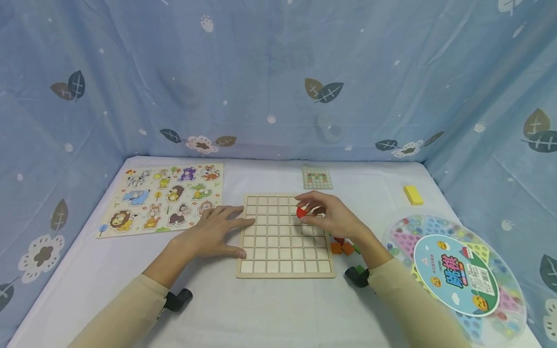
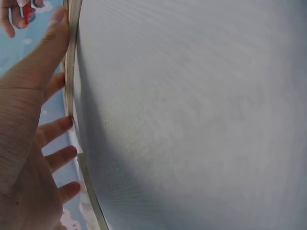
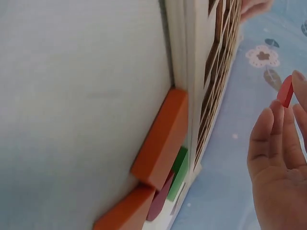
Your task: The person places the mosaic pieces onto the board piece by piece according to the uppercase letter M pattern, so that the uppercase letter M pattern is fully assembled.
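Observation:
A wooden board (image 1: 272,240) with a grid of square cells lies in the middle of the table. My left hand (image 1: 212,232) rests at its left edge, fingers spread; in the left wrist view the thumb and fingertips (image 2: 57,129) touch the rim. Over the board's upper right cells, my right hand (image 1: 334,216) pinches a small red piece (image 1: 301,212) between thumb and fingers. The right wrist view shows this piece (image 3: 286,92) as thin with a curved edge, held above the board. All the visible cells are bare; the right hand hides some.
Orange blocks (image 3: 163,139), a dark red piece (image 3: 159,199) and green pieces (image 3: 178,172) lie beside the board's right edge. A pattern card (image 1: 317,178) lies behind it. An animal puzzle (image 1: 167,200) is at left; a yellow block (image 1: 413,195) and round game box (image 1: 454,275) at right.

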Available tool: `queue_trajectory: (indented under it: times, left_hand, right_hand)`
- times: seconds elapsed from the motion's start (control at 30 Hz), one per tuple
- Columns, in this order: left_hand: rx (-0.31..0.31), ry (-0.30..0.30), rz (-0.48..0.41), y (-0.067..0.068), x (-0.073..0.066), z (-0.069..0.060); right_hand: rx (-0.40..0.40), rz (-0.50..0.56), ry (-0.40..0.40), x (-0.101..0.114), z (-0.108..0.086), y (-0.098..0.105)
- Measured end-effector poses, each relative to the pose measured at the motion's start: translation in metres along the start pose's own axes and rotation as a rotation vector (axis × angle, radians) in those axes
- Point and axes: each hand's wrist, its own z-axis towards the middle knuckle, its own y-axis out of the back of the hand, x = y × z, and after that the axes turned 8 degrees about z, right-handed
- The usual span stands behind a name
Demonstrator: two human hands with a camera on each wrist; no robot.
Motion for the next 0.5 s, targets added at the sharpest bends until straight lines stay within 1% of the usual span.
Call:
queue_trajectory:
  times: [0.37,0.5]
  left_hand:
    - [0.001,0.0,0.003,0.001,0.0,0.0]
    - [0.003,0.006,0.002,0.0,0.0,0.0]
  right_hand:
    - [0.007,-0.044,-0.005,0.001,0.012,-0.012]
    - [0.026,-0.063,-0.007,0.004,0.018,-0.018]
